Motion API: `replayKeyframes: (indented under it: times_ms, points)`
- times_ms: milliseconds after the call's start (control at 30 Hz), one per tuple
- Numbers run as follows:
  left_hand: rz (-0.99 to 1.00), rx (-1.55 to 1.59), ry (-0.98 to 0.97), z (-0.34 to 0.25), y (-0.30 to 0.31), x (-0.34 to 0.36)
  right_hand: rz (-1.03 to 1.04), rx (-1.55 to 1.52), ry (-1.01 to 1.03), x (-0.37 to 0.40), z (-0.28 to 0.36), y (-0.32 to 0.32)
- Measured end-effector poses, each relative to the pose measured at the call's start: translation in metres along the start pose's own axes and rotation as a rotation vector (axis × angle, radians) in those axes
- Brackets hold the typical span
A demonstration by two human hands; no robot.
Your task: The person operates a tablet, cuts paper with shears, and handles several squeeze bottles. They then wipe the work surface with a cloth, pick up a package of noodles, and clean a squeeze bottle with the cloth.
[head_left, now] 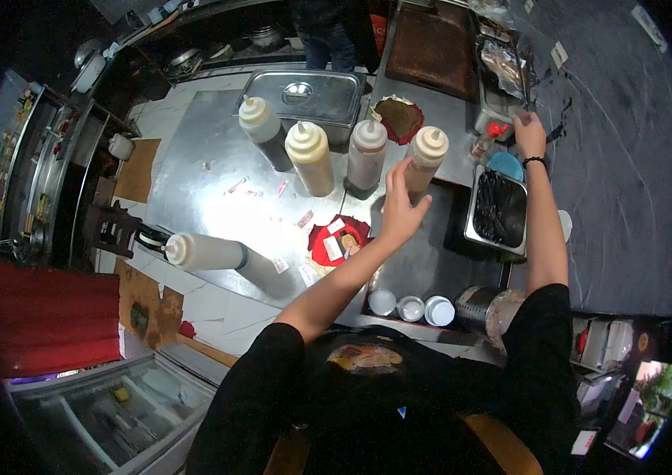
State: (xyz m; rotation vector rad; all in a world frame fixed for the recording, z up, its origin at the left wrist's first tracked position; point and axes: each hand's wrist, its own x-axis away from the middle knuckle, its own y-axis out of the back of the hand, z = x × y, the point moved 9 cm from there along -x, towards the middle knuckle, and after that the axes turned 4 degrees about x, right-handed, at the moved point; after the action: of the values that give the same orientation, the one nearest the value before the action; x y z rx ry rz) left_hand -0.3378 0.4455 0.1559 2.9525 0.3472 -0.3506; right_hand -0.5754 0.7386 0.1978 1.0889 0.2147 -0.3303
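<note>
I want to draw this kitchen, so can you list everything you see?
squeeze bottles: five, cream-capped; four in a row on the steel counter, one apart at its left edge
lidded pan: one, silver, behind the row
red wrapper: one, mid-counter
brown round: one, on red paper, beside the pan
small tubs: three, white, counter's near edge
utensil bin: one, black, right side
blue lid: one, above that bin
red-capped bottle: one, small, past the blue lid
left hand: open, at the rightmost row bottle
right hand: black wristband, beside the red-capped bottle, grip unclear
</note>
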Motion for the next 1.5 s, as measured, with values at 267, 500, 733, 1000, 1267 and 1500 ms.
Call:
replayKeyframes:
  times_ms: [267, 500, 733, 1000, 1267, 1500]
  points:
    - [0.167, 0.010, 0.064, 0.017, 0.017, -0.011, -0.198, -0.621, 0.308, 0.135, 0.181, 0.084]
    - [0.470, 0.294, 0.460, 0.094, 0.099, 0.120, 0.052, -0.726, 0.098, 0.287, 0.230, -0.064]
    - [-0.004, 0.500, 1.130, 0.152, 0.305, 0.315, -0.086, -0.517, -0.140, 0.286, 0.231, -0.132]
    - [-0.463, 0.066, 0.553, 0.131, 0.428, 0.274, 0.003, -0.386, 0.059, 0.269, 0.234, -0.118]
    - [-0.399, -0.200, 0.321, 0.112, 0.428, 0.205, 0.407, -0.963, 0.111, 0.297, 0.271, 0.009]
    - [-0.401, -0.018, 0.247, 0.125, 0.411, 0.193, 0.330, -0.853, -0.005, 0.324, 0.202, 0.059]
